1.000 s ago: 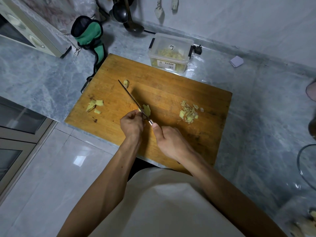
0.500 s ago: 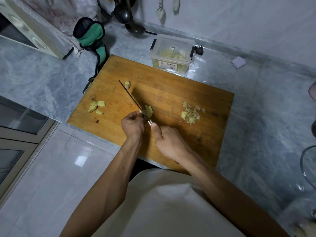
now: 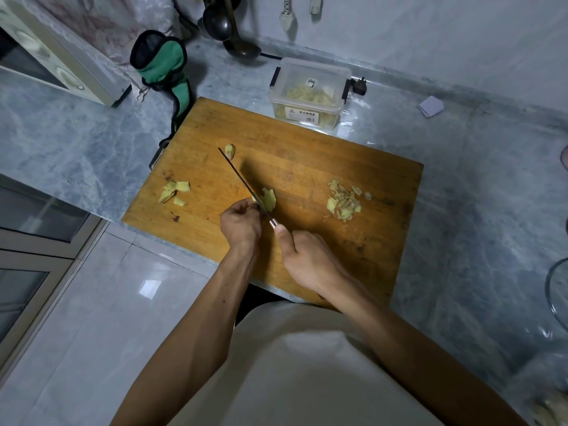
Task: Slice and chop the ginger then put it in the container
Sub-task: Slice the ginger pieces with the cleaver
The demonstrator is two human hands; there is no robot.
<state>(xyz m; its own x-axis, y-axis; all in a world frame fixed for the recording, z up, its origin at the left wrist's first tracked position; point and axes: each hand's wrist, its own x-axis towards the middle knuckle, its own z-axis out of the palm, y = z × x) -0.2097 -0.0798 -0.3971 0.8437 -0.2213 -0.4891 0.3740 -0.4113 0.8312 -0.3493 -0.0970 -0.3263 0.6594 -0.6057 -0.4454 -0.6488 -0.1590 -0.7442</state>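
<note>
On the wooden cutting board [image 3: 307, 155] my right hand [image 3: 307, 259] grips the handle of a knife [image 3: 242, 179], its blade running up-left along the board. My left hand [image 3: 241, 222] pinches a ginger piece [image 3: 269, 198] against the blade near its heel. A heap of chopped ginger [image 3: 344, 201] lies to the right. Several ginger chunks [image 3: 175, 192] sit at the left, and a single piece [image 3: 230, 150] lies by the blade tip. The clear plastic container [image 3: 309, 90], with ginger inside, stands just beyond the board's far edge.
The board lies on a grey marble counter [image 3: 476, 195] and overhangs its front edge. A green and black pouch [image 3: 163, 66] stands at the far left, ladles [image 3: 227, 29] hang behind it, a microwave [image 3: 52, 53] is further left. A glass bowl rim [image 3: 556, 290] shows at the right edge.
Both hands and the knife stay at the same place on the board, with only a slight shift of the blade against the ginger piece. The ginger heaps have not moved.
</note>
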